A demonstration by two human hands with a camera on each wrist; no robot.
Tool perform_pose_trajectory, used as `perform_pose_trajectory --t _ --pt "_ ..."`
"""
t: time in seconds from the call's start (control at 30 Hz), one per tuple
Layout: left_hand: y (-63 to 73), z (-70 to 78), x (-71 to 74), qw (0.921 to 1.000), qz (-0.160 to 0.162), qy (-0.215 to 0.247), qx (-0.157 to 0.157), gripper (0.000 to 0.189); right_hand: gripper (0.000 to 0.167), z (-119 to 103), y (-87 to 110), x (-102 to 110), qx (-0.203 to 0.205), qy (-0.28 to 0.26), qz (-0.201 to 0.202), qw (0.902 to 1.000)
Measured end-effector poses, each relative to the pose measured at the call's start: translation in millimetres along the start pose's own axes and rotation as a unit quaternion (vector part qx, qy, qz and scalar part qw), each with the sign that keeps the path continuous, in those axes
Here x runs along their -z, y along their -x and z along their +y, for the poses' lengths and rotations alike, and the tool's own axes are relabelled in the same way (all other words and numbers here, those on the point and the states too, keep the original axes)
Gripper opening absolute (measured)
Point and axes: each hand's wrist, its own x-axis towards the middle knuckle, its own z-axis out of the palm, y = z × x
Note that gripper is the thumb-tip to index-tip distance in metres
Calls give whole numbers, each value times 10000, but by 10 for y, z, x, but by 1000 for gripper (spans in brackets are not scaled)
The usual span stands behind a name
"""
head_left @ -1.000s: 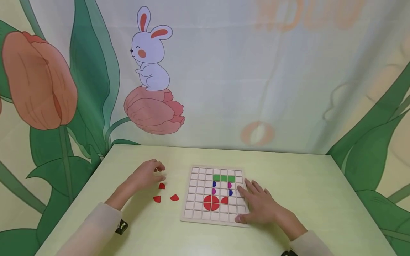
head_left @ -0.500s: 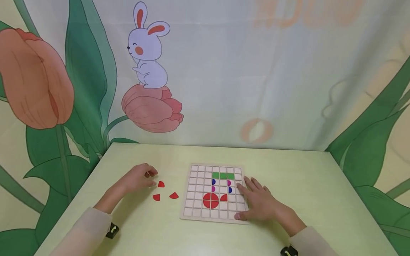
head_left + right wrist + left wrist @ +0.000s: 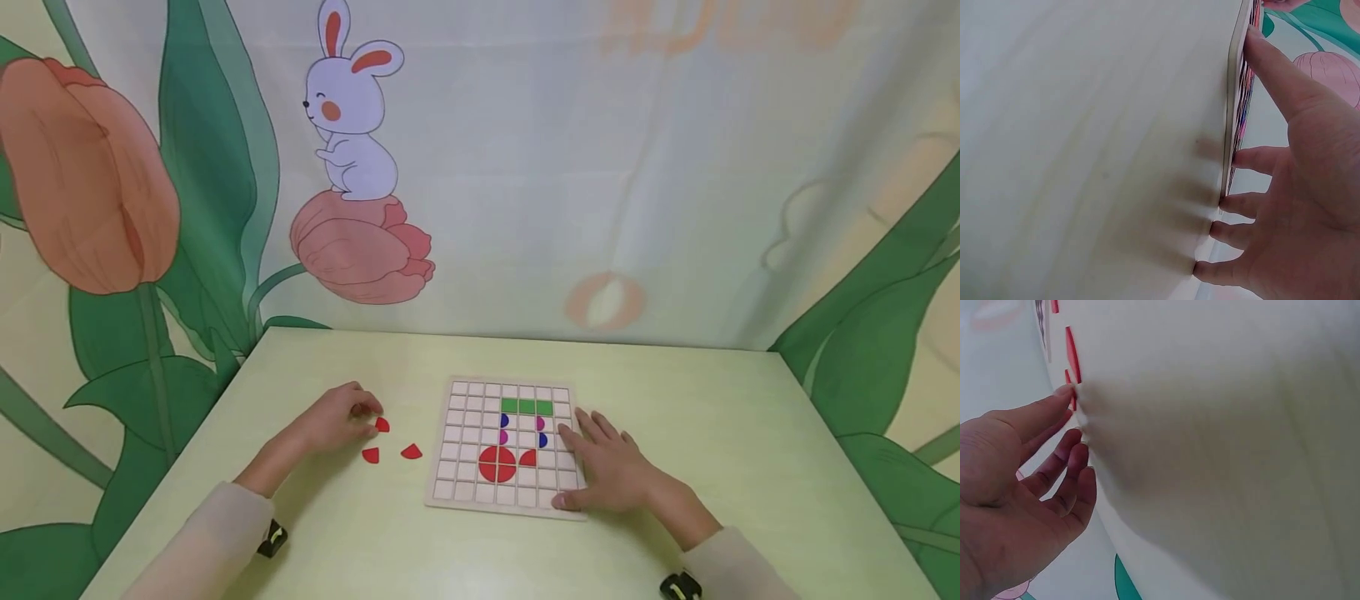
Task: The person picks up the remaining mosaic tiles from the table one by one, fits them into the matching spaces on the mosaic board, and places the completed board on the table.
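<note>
My left hand (image 3: 341, 417) has thumb and index finger at a red quarter-circle piece (image 3: 382, 425), pinching it at the tabletop. In the left wrist view the same red piece (image 3: 1074, 400) shows partly behind the thumb tip. Two more red quarter-circle pieces, one nearer me (image 3: 371, 456) and one to the right (image 3: 411, 452), lie flat on the table. A square wooden grid board (image 3: 457, 492) is to their right. My right hand (image 3: 611, 467) spreads straight fingers along the board's right edge, its thumb on the near right corner; the right wrist view shows fingertips (image 3: 1225, 203) reaching the table beside the board.
On the board are green squares (image 3: 527, 407), small blue and magenta half-circles, a red circle (image 3: 497, 464) made of quarters, and a single red quarter (image 3: 528, 458). A curtain (image 3: 675, 208) with a printed rabbit and tulips hangs behind the table's far edge.
My left hand drew back to the left, then came in to the right onto the far red quarter-circle, closing thumb and index finger there. My right hand stays at the board.
</note>
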Motion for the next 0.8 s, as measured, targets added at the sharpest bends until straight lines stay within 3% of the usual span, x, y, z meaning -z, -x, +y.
perform_pose_trajectory --t 0.3,0.57,0.8 --pt "-39 -11 -49 9998 29 125 132 16 113 -7 7 4 -34 -2 -21 10000" --pt "-35 -21 -56 9999 38 143 2 18 113 10 6 -1 -25 -44 -18 10000" --pt "-57 -7 -104 9994 2 341 108 15 114 30 7 -23 16 51 40 10000"
